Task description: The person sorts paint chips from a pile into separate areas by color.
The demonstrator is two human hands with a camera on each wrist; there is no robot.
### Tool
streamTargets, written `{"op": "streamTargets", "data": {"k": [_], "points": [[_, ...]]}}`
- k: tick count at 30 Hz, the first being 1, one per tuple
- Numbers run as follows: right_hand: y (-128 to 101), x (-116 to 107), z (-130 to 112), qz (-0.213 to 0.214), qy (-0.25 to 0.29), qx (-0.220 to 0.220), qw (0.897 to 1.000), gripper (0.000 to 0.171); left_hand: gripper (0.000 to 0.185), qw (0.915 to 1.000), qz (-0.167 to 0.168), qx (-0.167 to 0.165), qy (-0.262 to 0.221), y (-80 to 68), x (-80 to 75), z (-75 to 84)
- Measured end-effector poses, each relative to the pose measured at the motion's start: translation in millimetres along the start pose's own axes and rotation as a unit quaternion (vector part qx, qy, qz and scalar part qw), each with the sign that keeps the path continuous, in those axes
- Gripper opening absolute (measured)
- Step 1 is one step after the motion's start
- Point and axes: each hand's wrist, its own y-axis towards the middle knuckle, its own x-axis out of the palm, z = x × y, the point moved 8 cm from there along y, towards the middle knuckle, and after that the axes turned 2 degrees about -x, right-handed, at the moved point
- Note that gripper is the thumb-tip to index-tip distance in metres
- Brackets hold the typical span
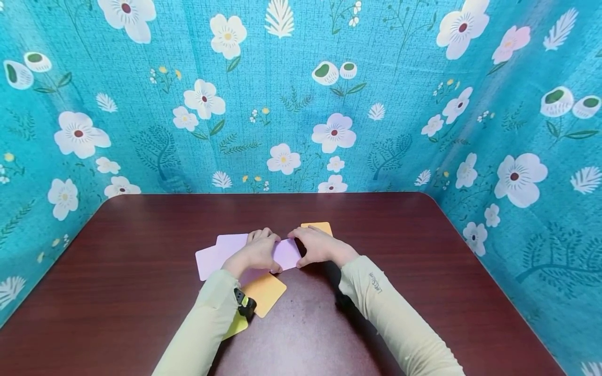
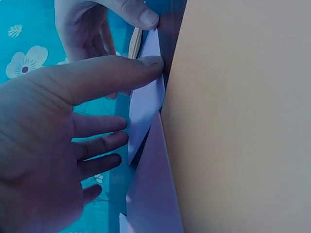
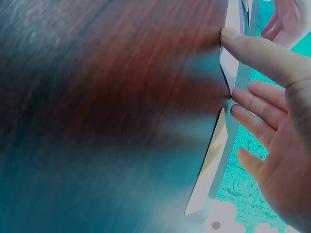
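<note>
Lilac card (image 1: 287, 254): I see it mid-worktop, pinched at both ends.
Orange card (image 1: 265, 293): nearer me, under my left wrist.
Left hand (image 1: 257, 252): thumb and fingers grip the lilac card.
Right hand (image 1: 317, 245): grips its other end.
Second orange card (image 1: 319, 226): just beyond.

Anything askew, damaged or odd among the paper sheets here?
Nothing damaged. The sheets lie loosely fanned, not stacked: pink sheet under both hands, orange sheet skewed by the left wrist, another orange sheet behind the right hand.
</note>
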Motion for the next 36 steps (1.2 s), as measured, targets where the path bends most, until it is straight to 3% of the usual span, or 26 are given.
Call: {"op": "streamTargets", "data": {"k": [13, 23, 30, 36], "points": [[-1.8, 2.3, -0.4, 0.002, -0.016, 0.007, 1.0, 0.077, 0.068, 0.9999, -0.004, 0.01, 0.013, -3.9, -1.2, 2.8], [5.8, 0.1, -5.9, 0.002, -0.009, -0.012, 1.0, 0.075, 0.067, 0.9998, -0.002, 0.018, -0.005, -2.7, -0.9, 3.0], [8.3, -1.0, -12.9, -0.038, -0.061, 0.021, 0.997, 0.076, 0.066, 0.9996, 0.0, 0.026, -0.004, -3.5, -1.8, 3.4], [9.7, 2.0, -9.3, -0.04, -0.075, 0.041, 0.996, 0.081, 0.065, 0.9996, -0.002, 0.028, -0.005, -2.0, 2.0, 1.9]]}}
